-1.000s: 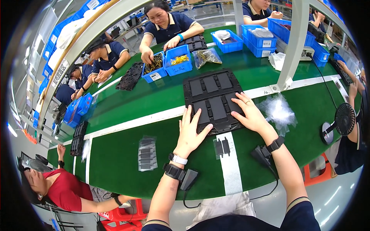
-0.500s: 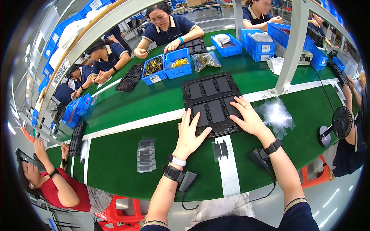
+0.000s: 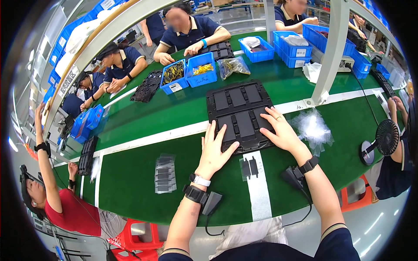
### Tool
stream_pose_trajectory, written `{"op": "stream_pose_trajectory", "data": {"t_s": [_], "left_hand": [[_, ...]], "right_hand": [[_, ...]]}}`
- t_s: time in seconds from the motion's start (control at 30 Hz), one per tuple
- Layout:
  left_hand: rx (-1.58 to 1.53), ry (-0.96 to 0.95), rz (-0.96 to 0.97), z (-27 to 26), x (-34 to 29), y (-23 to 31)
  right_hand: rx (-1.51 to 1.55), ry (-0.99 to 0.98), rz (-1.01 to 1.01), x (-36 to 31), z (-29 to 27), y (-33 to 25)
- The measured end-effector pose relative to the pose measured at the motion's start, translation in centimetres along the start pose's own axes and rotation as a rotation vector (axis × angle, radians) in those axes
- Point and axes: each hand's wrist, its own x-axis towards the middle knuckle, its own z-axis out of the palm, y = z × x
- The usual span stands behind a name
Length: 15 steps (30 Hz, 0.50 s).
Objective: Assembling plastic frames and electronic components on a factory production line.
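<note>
In front of me a black plastic tray [image 3: 237, 106] with several rectangular panels lies on the green table. My left hand [image 3: 216, 148] rests on its near left corner, fingers spread. On the tray's right side lies my right hand [image 3: 278, 130], its fingers also stretched out. Neither hand grips anything. Just below the tray, a clear film with two small black strips [image 3: 250, 167] sits partly over the white tape line. A stack of clear films with dark strips [image 3: 165, 174] lies left of my left forearm. Beyond my right hand is a pile of clear plastic films [image 3: 314, 129].
Blue bins of small yellow and black parts [image 3: 201, 74] and a clear bag of parts [image 3: 234, 67] stand across the table. A grey post [image 3: 329, 56] rises at the right, near a small black fan [image 3: 386, 138]. Co-workers sit around the table.
Both my hands stay in place on the tray. At the left, the co-worker in red has raised an arm higher. The co-worker opposite has drawn a hand in toward the bins.
</note>
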Motion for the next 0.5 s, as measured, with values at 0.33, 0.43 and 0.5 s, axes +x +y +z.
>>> {"op": "stream_pose_trajectory", "data": {"t_s": [0.33, 0.43, 0.5], "left_hand": [[0.007, -0.005, -0.008, 0.14, -0.25, -0.3], [0.01, -0.001, 0.005, 0.27, -0.16, -0.43], [-0.002, 0.009, 0.01, 0.3, -0.19, -0.57]], "right_hand": [[0.011, -0.006, 0.003, -0.22, 0.23, -0.22], [0.006, -0.006, 0.005, -0.18, 0.18, -0.22], [0.003, -0.013, -0.001, -0.11, 0.2, -0.24]]}}
